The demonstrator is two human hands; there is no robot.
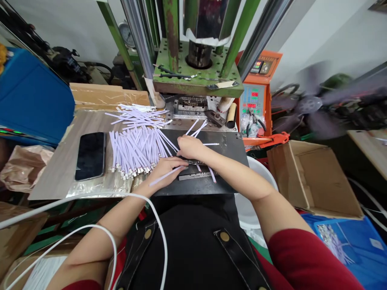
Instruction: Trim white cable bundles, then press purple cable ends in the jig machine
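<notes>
A bundle of pale lilac flat strips (136, 151) with metal-tipped ends lies fanned out on a wood-grain sheet (57, 165), to the left of my hands. My left hand (165, 172) rests at the bundle's edge, its fingers closed on a single strip (165, 176). My right hand (189, 147) lies just beyond it, fingers down over a small metal mould insert (193, 162) set in a black steel plate (220, 149). Loose strips (211, 174) lie across the plate, partly under my right hand. A black phone (90, 156) lies face up on the sheet.
A green hydraulic press (196, 78) with steel columns stands directly ahead, above the plate. To the right are an orange control box (254, 96), a spinning fan (308, 104), a cardboard box (314, 181) and a white bucket (260, 177). White cable (90, 201) crosses my left forearm.
</notes>
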